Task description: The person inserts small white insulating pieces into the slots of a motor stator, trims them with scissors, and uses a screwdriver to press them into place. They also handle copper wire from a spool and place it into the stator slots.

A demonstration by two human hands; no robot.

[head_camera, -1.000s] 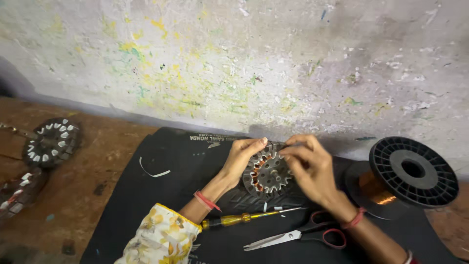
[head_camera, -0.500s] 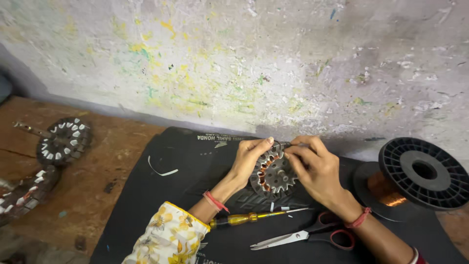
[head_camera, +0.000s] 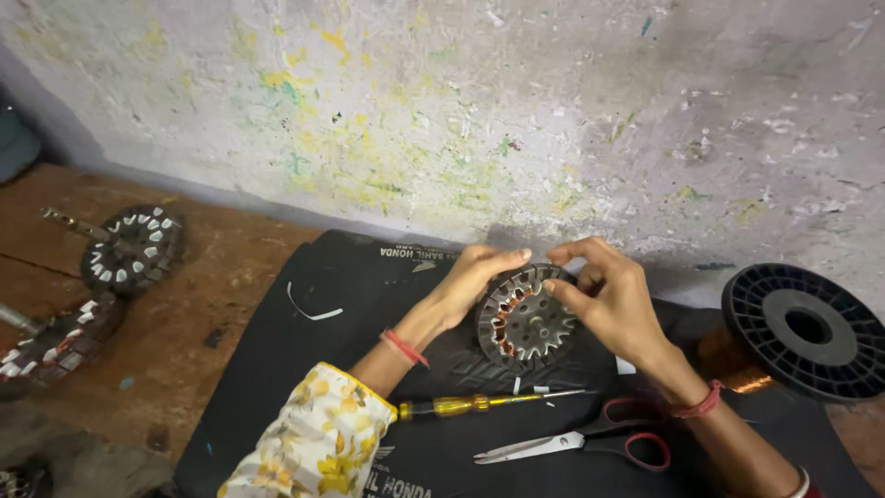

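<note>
Round stator core (head_camera: 522, 321) stands on edge between both hands; left hand (head_camera: 470, 281) and right hand (head_camera: 610, 300) seemingly grip its rim, equally near

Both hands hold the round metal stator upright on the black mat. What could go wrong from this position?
1. The stator stands on edge between the left hand and the right hand; if the grip loosens, it may roll or tip.
2. The scissors and the screwdriver lie just below the wrists, so a forearm could knock them.
3. The copper wire spool sits near the right elbow and might be bumped.
</note>
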